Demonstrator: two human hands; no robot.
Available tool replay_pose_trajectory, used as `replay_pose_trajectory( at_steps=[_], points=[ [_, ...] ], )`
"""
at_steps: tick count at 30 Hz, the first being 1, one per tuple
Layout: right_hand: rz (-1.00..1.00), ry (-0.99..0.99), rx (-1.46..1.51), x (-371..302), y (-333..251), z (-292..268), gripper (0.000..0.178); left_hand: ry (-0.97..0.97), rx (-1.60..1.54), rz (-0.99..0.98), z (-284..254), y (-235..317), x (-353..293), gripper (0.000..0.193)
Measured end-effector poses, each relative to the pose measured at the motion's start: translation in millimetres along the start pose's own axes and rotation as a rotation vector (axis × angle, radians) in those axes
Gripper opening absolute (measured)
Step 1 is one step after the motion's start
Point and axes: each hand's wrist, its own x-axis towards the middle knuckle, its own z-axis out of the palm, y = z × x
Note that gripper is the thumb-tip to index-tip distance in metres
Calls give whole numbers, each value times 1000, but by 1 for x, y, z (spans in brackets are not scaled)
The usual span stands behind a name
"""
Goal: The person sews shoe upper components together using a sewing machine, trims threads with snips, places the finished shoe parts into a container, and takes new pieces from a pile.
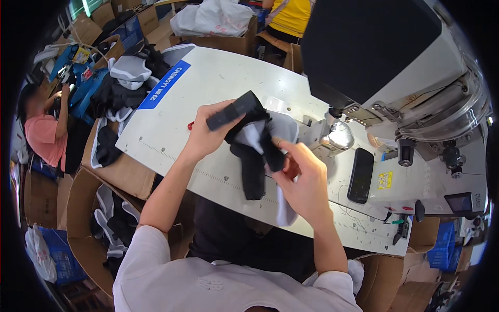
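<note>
Above the white sewing table, both hands hold a black-and-grey fabric piece with straps (251, 178). My left hand (204, 133) is closed round its upper part, where a wide black strap (226, 114) lies across the fingers. Lower and to the right, my right hand (305, 174) pinches a black part of the same piece; motion blurs the fingertips a little. One black strap and a light grey part hang down toward the table's near edge. Beside my left wrist a small red object (191, 125) shows, mostly hidden.
The sewing machine (405, 99) fills the right side, and a black phone (360, 176) lies by its base. Cardboard boxes (86, 208) with similar pieces stand left of the white table (156, 136). A person in a pink shirt (47, 136) works at far left; another in yellow is behind.
</note>
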Motion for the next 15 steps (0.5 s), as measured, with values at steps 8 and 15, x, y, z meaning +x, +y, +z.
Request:
replay_pose_trajectory(
  at_steps=[8,15],
  points=[
    [413,465,293,18,95,-118,10,311,231,963,-11,42,69,47],
    [339,380,230,113,172,-73,31,254,112,1025,15,-11,95,32]
  ],
)
